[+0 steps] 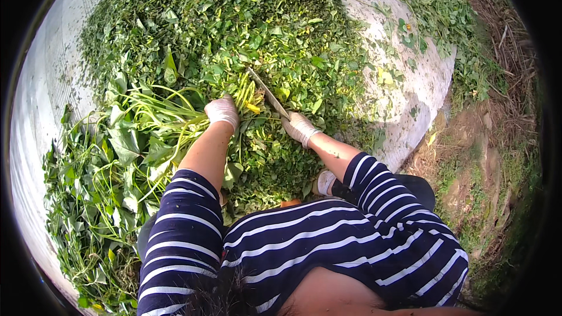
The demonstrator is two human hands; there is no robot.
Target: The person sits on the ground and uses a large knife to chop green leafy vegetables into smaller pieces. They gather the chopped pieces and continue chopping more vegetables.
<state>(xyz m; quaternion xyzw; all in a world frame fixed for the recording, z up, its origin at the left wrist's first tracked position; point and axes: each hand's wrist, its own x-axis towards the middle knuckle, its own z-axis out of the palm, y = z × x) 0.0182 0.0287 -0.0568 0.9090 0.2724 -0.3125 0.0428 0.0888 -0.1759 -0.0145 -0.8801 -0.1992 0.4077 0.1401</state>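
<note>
My left hand, in a whitish knit glove, is closed around a bundle of long green leafy vines. The stems' cut ends poke out to the right of the fist, with a few yellow leaves among them. My right hand, gloved alike, grips a long-bladed knife; its handle is hidden in the fist. The blade points up and to the left, just right of the stem ends; whether it touches them I cannot tell. Under both hands spreads a large heap of chopped green leaves and stems.
Uncut leafy vines are piled at the left. A pale ground sheet lies beneath the heap, its edge curving past dry soil and grass at the right. More vines lie at the upper right. A shoe shows near my right elbow.
</note>
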